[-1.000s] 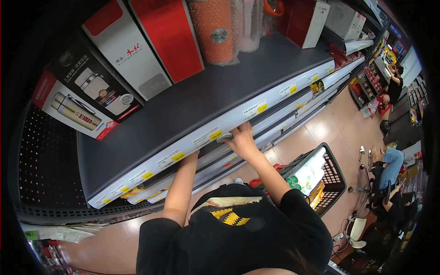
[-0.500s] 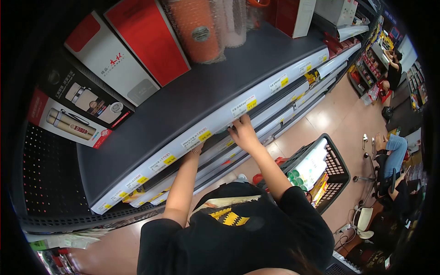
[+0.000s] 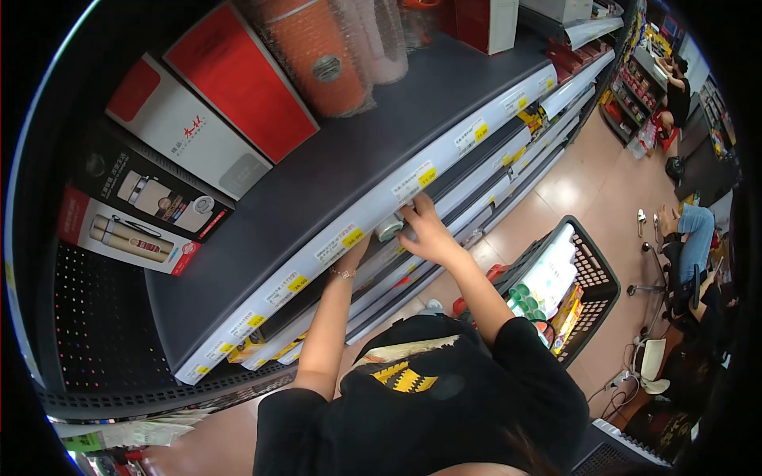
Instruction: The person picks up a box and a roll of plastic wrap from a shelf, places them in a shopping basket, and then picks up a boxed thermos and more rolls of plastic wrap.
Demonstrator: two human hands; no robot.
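My right hand reaches to the edge of the dark shelf, its thumb and fingers spread around a small pale green-and-white item just under the price-label strip. The fingertips partly touch or overlap that item. My left hand is beneath the same strip, left of the item; its fingers are hidden under the shelf, and a bracelet shows at the wrist.
Boxed bottles and bubble-wrapped orange cups stand on the top shelf. A black basket with packages is at right. Beyond it are a seated person, a chair and cables; another person is farther back.
The view has shifted slightly. The pale green-and-white item shows more between my hands, and my right hand's fingers have spread wider. My left wrist's bracelet is more exposed.
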